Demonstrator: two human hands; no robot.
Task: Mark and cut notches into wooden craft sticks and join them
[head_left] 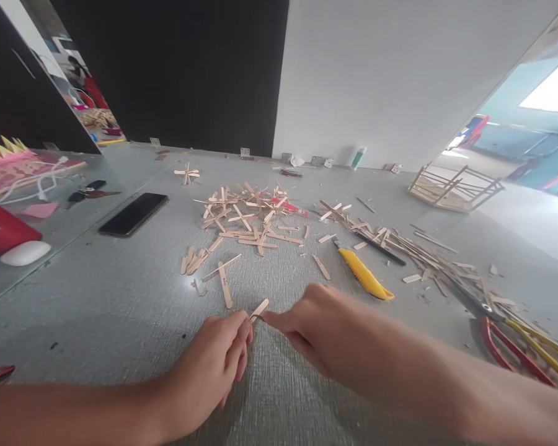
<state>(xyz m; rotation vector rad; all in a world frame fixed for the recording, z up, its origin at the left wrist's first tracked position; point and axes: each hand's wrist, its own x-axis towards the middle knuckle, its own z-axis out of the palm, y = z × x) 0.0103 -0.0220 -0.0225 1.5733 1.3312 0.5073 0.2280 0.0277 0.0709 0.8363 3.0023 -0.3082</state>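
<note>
My left hand (223,347) is closed around a wooden craft stick (261,306), whose rounded end pokes out past the fingers. My right hand (307,322) is closed too, its index finger stretched along a thin dark blade-like tool (259,317) that touches the stick; the rest of that tool is hidden in the palm. Just beyond the left hand another craft stick (224,285) lies flat on the grey tabletop (134,310). Farther off, a loose pile of craft sticks, some crossed into star shapes (259,240), spreads over the table.
A yellow cutter (365,275), a black pen-like rod (380,249) and scissors with red and yellow handles (497,322) lie right among stick scraps. A phone (134,214), keys (90,193) and a red cylinder (7,229) are left. A stick frame (456,189) stands back right, before upright panels (372,80).
</note>
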